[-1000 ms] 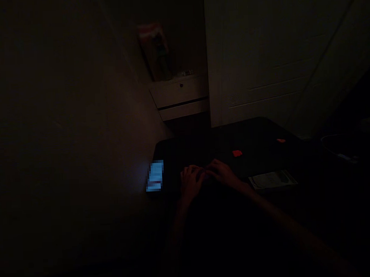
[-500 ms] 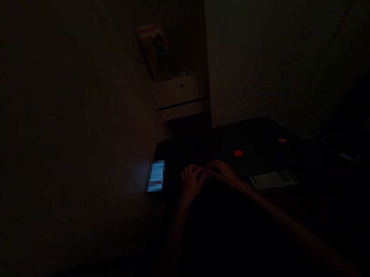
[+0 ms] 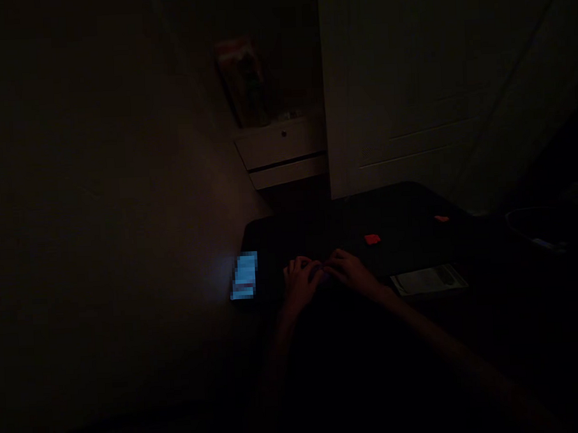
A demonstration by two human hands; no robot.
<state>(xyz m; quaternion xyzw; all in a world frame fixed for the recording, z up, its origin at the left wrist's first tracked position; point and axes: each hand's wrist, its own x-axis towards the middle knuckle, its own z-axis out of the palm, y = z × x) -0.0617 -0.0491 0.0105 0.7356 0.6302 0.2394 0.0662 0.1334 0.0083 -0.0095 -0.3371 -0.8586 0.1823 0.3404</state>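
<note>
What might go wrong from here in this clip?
In this dim light, the left hand or right hand might fumble the purplish object between them.
The nearer orange-red piece lies beyond the right hand and might get knocked.
The lit screen sits near the left edge of the dark table; a bump might shift it off.

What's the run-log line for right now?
left hand: at purplish object; right hand: at same object; glowing screen: left of hands; red pieces: on dark table

Bare left hand [image 3: 301, 284] and bare right hand [image 3: 351, 271], long slim bare forearms [image 3: 425, 322], edges faint in deep gloom
</note>
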